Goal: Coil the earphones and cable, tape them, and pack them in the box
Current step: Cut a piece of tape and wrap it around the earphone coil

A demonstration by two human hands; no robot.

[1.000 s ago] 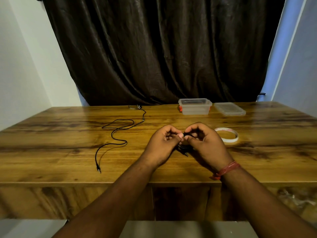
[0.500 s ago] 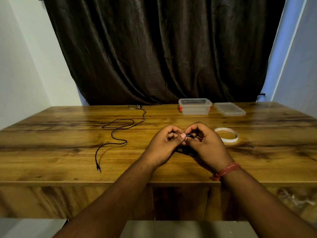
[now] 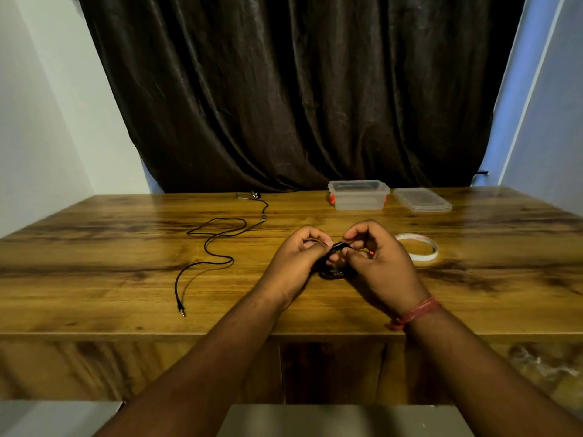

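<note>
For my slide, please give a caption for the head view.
Both hands, left and right, hold a black coiled cable above the wooden table.

tape roll [image 3: 417,249] beside hands [image 3: 337,260], cable [image 3: 214,244] left

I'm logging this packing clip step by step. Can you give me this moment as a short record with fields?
left hand: left hand grips the black coil
right hand: right hand pinches the same coil
loose cable: black cable lies uncoiled on the table, left of the hands
tape: tape roll flat, right of the hands
box: clear box at the far edge, open
lid: lid beside the box
packed: nothing visible yet
</note>
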